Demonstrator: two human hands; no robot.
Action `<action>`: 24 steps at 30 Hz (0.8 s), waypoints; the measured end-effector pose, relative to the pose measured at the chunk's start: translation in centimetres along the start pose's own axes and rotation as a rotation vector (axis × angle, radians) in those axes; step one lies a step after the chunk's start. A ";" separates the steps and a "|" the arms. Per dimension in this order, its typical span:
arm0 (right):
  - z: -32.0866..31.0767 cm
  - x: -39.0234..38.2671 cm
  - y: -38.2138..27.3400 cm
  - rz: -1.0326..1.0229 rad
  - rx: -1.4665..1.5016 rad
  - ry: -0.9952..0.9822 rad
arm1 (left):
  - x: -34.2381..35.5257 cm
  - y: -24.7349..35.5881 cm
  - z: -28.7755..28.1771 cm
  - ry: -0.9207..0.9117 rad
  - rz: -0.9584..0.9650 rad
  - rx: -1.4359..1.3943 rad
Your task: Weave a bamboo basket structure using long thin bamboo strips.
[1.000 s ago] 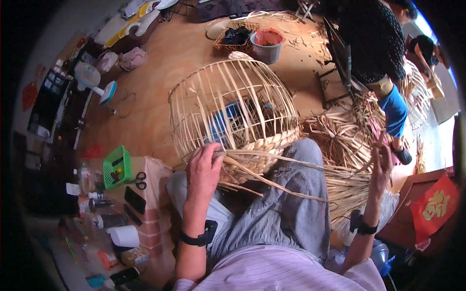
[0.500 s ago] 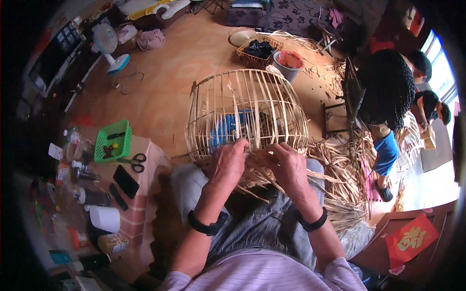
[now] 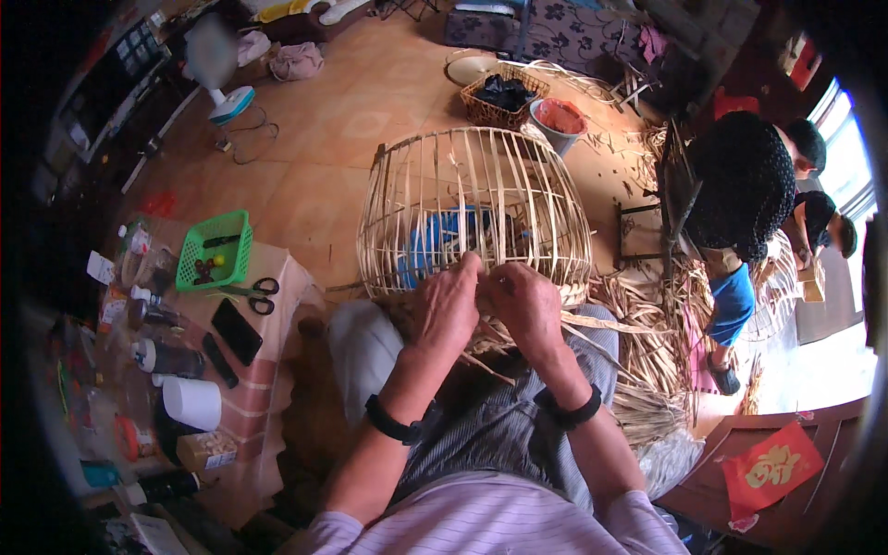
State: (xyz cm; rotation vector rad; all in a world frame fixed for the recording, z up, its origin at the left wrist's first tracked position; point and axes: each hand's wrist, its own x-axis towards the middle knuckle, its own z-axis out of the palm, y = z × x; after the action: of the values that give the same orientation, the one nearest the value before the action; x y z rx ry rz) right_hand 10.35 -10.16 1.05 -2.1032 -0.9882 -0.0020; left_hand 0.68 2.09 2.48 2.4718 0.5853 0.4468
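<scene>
An openwork basket point(image 3: 500, 199) of pale, split bamboo-like strips lies in front of my knees, its ribs crossed by thin hoops. At its near edge my left hand point(image 3: 448, 303) is closed, fingers pinching the basket's strips. Close beside it, my right hand point(image 3: 525, 305) is closed too, thumb and fingers pressed on a strip at the same edge; the exact grip is hidden by the knuckles. Loose flat strips point(image 3: 610, 324) stick out below the hands across my lap. Through the ribs a blue thing point(image 3: 427, 245) shows.
Dry strips point(image 3: 638, 347) lie heaped on the right, near a dark stool-like frame point(image 3: 638, 231) and other people point(image 3: 740, 185). On the left, a table holds a green basket point(image 3: 215, 250), scissors point(image 3: 264, 296), a black phone point(image 3: 237, 331) and several bottles. A bucket point(image 3: 558, 125) stands beyond.
My right hand has moved left, closer to my left hand at the basket's edge. The whole view has shifted slightly; both hands stay closed.
</scene>
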 end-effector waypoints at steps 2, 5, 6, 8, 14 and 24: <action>-0.2 -0.7 -0.3 0.017 0.020 0.015 | -0.2 -0.3 0.4 0.017 -0.045 -0.069; -0.3 -1.0 -1.1 0.019 0.025 -0.002 | -0.7 -2.0 1.9 0.247 0.124 -0.191; -0.4 -1.1 -1.1 0.017 0.009 -0.004 | -0.7 -1.9 1.9 0.228 0.127 -0.181; -0.6 -1.2 -1.1 0.011 -0.022 -0.008 | -0.8 -1.7 1.8 0.192 0.133 -0.158; -2.2 -2.0 -0.9 -0.120 -0.137 -0.149 | -2.2 -2.3 2.0 0.219 0.309 -0.214; -5.2 -1.1 1.3 -0.374 -0.350 -0.104 | -0.9 -1.1 -1.0 -0.128 0.276 0.034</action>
State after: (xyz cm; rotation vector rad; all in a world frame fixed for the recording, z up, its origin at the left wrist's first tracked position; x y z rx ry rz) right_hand 12.00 -14.82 3.43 -2.2097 -1.5227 -0.2747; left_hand -0.84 2.86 2.45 2.6014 0.2014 0.3818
